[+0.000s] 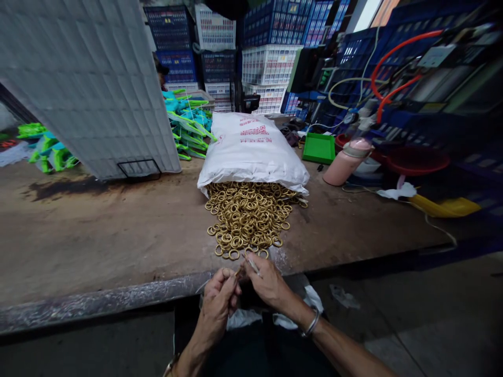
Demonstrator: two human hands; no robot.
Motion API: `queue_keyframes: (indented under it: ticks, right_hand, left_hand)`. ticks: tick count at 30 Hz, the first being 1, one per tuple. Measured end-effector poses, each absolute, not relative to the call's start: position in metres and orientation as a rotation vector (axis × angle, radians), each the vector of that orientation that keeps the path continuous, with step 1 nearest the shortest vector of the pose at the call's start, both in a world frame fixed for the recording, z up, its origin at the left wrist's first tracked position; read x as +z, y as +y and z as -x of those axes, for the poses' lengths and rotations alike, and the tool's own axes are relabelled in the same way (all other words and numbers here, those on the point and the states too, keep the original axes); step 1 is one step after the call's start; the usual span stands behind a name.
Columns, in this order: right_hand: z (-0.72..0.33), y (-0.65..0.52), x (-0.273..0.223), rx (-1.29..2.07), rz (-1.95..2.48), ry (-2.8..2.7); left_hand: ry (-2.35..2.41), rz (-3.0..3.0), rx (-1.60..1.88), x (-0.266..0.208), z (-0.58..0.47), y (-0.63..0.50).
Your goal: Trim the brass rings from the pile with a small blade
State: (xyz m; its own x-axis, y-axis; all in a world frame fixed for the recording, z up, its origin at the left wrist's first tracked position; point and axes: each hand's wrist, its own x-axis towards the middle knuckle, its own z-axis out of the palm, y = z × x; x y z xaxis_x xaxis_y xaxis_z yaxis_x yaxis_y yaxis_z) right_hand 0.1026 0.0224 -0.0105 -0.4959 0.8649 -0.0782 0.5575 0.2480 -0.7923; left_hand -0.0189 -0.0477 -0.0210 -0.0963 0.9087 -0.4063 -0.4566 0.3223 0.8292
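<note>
Just off the table's front edge, my left hand point(220, 294) is closed in a pinch on a small gold ring point(239, 271), seen nearly edge-on. Close beside it, my right hand point(269, 283) is closed round a thin tool with a whitish handle point(254, 266). The tool's tip lies near the ring, partly hidden by the fingers. A heap of gold rings point(249, 214) spreads over the table in front of both hands. It spills from the open mouth of a white woven sack point(253, 149) with red print. A few loose rings lie almost at my right fingertips.
On the brown table point(118, 235), a tall grey pleated panel point(102, 89) stands at left beside green and blue hangers point(188, 125). To the right are a pink bottle point(346, 162), a green tray point(319, 148) and a yellow scoop point(444, 206). Stacked crates point(271, 65) fill the back.
</note>
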Motion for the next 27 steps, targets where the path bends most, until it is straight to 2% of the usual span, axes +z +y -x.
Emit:
queue_keyframes:
  ticks: [4,10,27]
  right_hand:
    - [-0.107,0.017,-0.015,0.880,1.289,-2.496]
    - [-0.105,0.012,-0.015,0.717,1.294,-2.710]
    - [-0.069,0.034,-0.027,0.330,1.649,-2.628]
  left_hand:
    - [1.221,-0.508,1.226,-0.024,0.018,-0.046]
    - [1.228,-0.513,1.238,-0.022,0.019,-0.048]
    - [0.925,-0.295,1.296,-0.011,0.034,-0.060]
